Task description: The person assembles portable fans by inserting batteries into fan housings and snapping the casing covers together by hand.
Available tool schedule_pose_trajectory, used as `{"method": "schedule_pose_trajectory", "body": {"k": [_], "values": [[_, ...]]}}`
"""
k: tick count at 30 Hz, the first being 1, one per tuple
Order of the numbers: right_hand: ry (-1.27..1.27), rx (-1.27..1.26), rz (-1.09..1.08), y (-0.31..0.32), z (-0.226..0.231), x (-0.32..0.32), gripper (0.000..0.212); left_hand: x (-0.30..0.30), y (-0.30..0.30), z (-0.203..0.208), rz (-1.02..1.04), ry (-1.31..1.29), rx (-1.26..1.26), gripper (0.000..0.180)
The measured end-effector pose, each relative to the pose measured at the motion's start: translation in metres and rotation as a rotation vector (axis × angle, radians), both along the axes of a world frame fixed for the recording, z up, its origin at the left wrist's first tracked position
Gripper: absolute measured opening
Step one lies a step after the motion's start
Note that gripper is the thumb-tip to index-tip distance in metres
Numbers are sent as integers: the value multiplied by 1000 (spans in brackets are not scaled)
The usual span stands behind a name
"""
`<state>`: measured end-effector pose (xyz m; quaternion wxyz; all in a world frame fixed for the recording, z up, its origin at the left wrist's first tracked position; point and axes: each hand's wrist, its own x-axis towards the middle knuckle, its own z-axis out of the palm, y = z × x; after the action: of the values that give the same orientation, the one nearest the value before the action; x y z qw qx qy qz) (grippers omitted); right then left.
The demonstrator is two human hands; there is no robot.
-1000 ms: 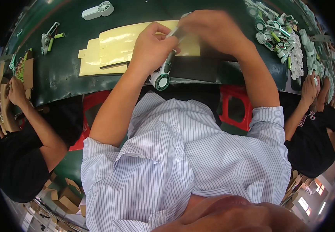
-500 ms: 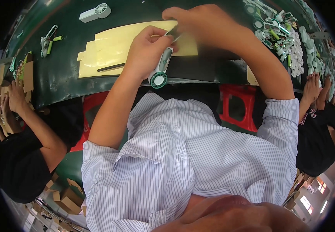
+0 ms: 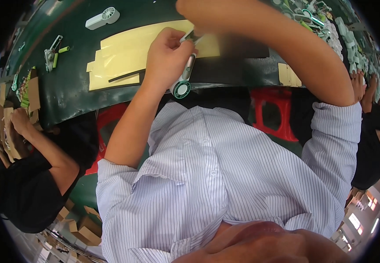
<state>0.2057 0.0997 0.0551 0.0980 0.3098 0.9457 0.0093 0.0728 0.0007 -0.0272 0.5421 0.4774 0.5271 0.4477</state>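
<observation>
A small handheld fan [image 3: 182, 89] hangs head-down toward the table's near edge, its round head ringed in dark green and its handle pale with a grey-green strip. My left hand [image 3: 167, 59] is closed around the upper part of that handle, above the yellow sheets. Just beyond it, at the top of the picture, my right hand [image 3: 214, 16] is blurred by motion. Its fingers are hidden, so whether they hold anything does not show. Thin pale pieces stick up between the two hands, too smeared to name.
Yellow sheets [image 3: 124, 52] with a black strip [image 3: 126, 75] lie on the green table [image 3: 74, 103]. A white fan [image 3: 103, 18] is farther left, near an opened fan [image 3: 51, 57] with green cells. Fan parts [image 3: 317, 22] pile up at right. Co-workers sit on both sides.
My right hand has moved up and a little left, its forearm now reaching across the table's upper right. My left hand and the fan stay nearly in place.
</observation>
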Motion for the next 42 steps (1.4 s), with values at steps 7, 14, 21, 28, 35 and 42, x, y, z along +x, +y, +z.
{"method": "schedule_pose_trajectory", "body": {"k": [7,14,21,28,35,42], "values": [[-107,182,-14,-29,41,-7,35,-1,-1,-4,9,-3,5,30],[-88,308,17,-40,27,-8,32,-6,1,-5,-38,55,12,24],[786,-450,25,2,37,40,22,-14,11,4,-8,-359,-161,22],[1244,-1431,-478,-79,-15,84,36,-24,-2,21,-86,-587,-128,43],[1509,-2433,-623,-155,-80,28,64,-12,2,40,-89,-957,-212,31],[1799,-2666,-523,-159,-63,16,58,-32,-16,59,-439,-1149,-86,52]]}}
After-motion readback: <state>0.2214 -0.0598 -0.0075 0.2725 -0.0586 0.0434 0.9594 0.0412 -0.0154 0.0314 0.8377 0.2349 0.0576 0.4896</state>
